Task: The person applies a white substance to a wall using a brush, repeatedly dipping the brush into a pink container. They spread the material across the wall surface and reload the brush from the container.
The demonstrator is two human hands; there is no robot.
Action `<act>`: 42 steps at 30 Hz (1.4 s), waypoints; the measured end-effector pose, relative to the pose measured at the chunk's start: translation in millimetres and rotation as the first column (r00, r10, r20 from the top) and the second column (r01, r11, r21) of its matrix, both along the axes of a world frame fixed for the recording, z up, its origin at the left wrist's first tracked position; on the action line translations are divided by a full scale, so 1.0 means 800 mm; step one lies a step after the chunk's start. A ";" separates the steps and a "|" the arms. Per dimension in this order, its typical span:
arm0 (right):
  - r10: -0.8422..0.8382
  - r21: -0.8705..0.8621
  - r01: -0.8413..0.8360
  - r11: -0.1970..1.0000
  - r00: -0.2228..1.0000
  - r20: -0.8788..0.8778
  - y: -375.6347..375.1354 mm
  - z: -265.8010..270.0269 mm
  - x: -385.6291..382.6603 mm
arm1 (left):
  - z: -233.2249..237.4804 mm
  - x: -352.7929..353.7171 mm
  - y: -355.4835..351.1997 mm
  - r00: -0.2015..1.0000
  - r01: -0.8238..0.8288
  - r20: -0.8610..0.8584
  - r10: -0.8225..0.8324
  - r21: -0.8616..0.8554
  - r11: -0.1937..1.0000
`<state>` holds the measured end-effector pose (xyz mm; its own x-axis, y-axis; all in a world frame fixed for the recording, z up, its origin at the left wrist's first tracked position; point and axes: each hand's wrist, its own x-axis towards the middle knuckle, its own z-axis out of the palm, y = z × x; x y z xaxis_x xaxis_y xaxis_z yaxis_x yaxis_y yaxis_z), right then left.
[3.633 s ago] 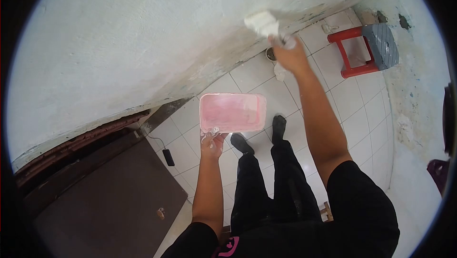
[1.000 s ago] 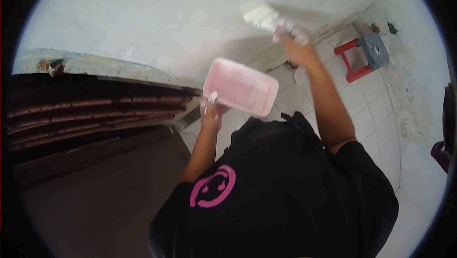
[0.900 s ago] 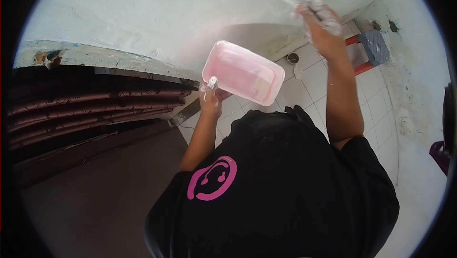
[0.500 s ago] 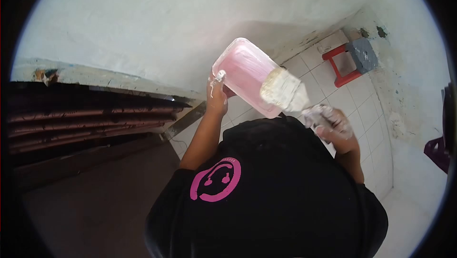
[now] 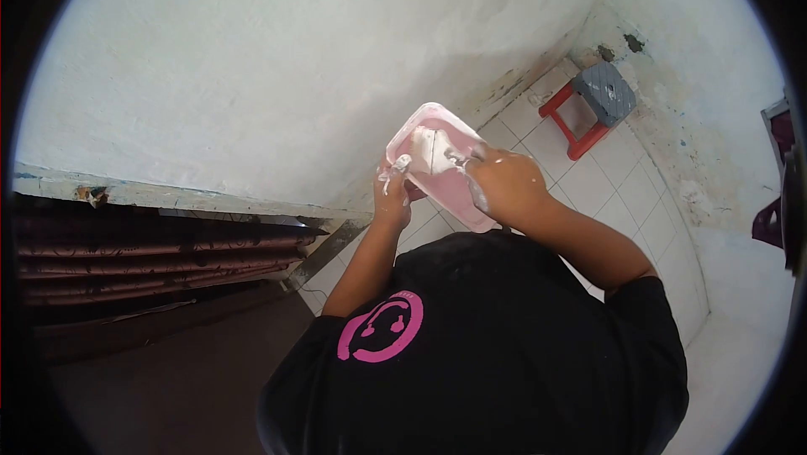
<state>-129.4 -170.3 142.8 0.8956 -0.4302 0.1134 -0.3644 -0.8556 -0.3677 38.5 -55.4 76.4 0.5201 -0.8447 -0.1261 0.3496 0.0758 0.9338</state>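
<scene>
Fingers clasping the pink tray, the left hand needed to hold it steady and level so the right hand, fingers gripping the brush, could stroke evenly inside.

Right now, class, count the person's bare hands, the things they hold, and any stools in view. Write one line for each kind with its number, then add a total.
Hands (left hand and right hand): 2
Pink tray: 1
Brush: 1
Red-and-grey stool: 1
Total: 5
</scene>
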 end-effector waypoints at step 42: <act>-0.050 0.655 -0.115 0.747 0.972 0.228 -0.005 0.080 0.023 | 0.027 0.065 0.045 0.939 -0.242 -0.301 0.168 -0.227 0.943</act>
